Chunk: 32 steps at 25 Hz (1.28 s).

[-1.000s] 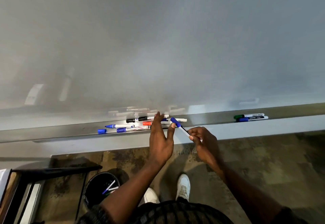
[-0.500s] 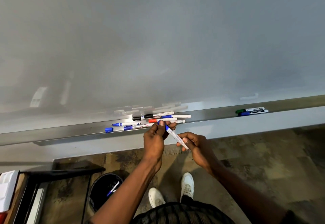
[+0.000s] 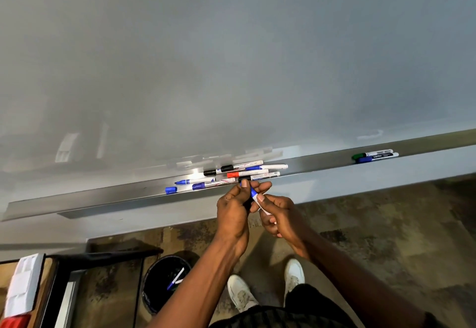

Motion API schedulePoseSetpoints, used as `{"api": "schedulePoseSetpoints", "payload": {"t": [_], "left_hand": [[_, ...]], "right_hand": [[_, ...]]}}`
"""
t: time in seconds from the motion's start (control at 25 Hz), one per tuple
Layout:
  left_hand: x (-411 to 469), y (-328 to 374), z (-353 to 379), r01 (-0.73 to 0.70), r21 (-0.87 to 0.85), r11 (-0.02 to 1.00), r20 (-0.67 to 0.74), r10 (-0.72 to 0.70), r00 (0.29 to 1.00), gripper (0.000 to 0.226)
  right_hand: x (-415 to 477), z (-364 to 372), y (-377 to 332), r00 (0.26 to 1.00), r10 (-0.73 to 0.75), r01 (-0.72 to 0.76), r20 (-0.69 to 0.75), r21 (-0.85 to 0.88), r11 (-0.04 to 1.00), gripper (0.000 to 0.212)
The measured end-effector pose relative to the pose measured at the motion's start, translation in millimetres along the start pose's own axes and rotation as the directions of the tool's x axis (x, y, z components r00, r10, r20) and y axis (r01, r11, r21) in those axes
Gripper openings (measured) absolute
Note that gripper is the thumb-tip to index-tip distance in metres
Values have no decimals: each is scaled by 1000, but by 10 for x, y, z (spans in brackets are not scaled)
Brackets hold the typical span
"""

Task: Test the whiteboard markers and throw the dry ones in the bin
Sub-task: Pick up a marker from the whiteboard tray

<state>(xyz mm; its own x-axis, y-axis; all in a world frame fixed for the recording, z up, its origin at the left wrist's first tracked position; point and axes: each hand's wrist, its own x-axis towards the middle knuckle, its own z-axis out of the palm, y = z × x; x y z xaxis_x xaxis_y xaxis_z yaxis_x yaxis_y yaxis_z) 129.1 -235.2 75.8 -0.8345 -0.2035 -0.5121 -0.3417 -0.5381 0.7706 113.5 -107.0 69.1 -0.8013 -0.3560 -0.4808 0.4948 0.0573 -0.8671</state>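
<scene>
Both hands meet just below the whiteboard's metal tray (image 3: 108, 196). My right hand (image 3: 277, 214) grips the white barrel of a blue marker (image 3: 254, 195). My left hand (image 3: 235, 208) pinches that marker's blue cap end, and most of the marker is hidden between my fingers. Several markers (image 3: 239, 173) in black, blue and red lie in a loose pile on the tray just above my hands, with a loose blue cap (image 3: 170, 190) at the left. A black bin (image 3: 164, 281) on the floor at lower left holds a discarded marker.
A green marker and a blue marker (image 3: 374, 156) lie together on the tray far to the right. The whiteboard (image 3: 231, 57) fills the upper view. A dark table edge (image 3: 64, 276) stands at lower left beside the bin. My white shoes (image 3: 266, 289) are on patterned carpet.
My left hand went from open beside the pile to pinching the marker's blue end. Both hands have drawn closer together, so less of the marker shows.
</scene>
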Motion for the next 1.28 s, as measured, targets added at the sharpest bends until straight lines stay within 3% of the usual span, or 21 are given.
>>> {"api": "schedulePoseSetpoints", "payload": {"t": [0.08, 0.12, 0.2, 0.24, 0.32, 0.4, 0.48, 0.64, 0.72, 0.8, 0.88, 0.96, 1.04, 1.12, 1.2, 1.28], "left_hand": [[-33, 41, 49, 15, -63, 998, -51, -18, 999, 29], [-49, 67, 94, 20, -97, 995, -82, -28, 996, 29], [-81, 124, 202, 24, -168, 985, -141, -48, 989, 27], [-93, 149, 258, 24, -199, 980, -163, -57, 985, 26], [-129, 202, 367, 26, -254, 967, -189, -76, 979, 24], [-185, 239, 466, 30, -287, 958, -182, -86, 979, 24], [-255, 247, 567, 19, -305, 952, -172, -74, 982, 26], [-358, 303, 660, -31, -317, 948, -176, -26, 984, 30], [-410, 282, 744, -37, -306, 951, -192, -24, 981, 30], [-417, 233, 805, -42, -303, 952, -221, -28, 975, 28], [-344, 293, 680, -104, -329, 938, -314, -5, 949, 28], [-237, 504, 324, -257, -324, 911, -472, 80, 878, 31], [-252, 721, -1, -334, -240, 912, -512, 173, 841, 31], [-333, 740, -54, -288, -167, 943, -436, 192, 879, 30], [-361, 601, 156, -284, -101, 954, -381, 227, 896, 32], [-365, 424, 371, -372, 2, 928, -377, 346, 859, 32]], "right_hand": [[-23, 5, -85, 990, -130, 111, -53, -269, 957, 34], [-36, 10, -127, 973, -216, 148, -75, -515, 844, 31], [-98, 48, -217, 943, -327, 104, -62, -878, 467, 36], [-139, 69, -290, 938, -342, 64, -60, -938, 340, 42], [-226, 66, -436, 946, -323, 27, -36, -981, 190, 46], [-314, 20, -587, 947, -320, 45, -2, -989, 138, 45], [-381, -55, -719, 943, -331, 80, 19, -982, 170, 43], [-389, -198, -816, 962, -274, 127, 7, -897, 423, 34], [-408, -267, -842, 968, -249, 152, 30, -859, 488, 34], [-432, -287, -807, 943, -324, 187, 71, -920, 344, 36], [-501, -296, -701, 838, -521, 227, 161, -972, 64, 32], [-646, -398, -570, 760, -613, 261, 218, -965, -20, 29], [-677, -596, -434, 761, -629, 299, 161, -947, 119, 35], [-644, -751, -461, 837, -546, 317, 44, -852, 416, 48], [-566, -821, -562, 854, -520, 384, -29, -640, 665, 45], [-554, -774, -718, 846, -532, 448, -46, -481, 754, 30]]}}
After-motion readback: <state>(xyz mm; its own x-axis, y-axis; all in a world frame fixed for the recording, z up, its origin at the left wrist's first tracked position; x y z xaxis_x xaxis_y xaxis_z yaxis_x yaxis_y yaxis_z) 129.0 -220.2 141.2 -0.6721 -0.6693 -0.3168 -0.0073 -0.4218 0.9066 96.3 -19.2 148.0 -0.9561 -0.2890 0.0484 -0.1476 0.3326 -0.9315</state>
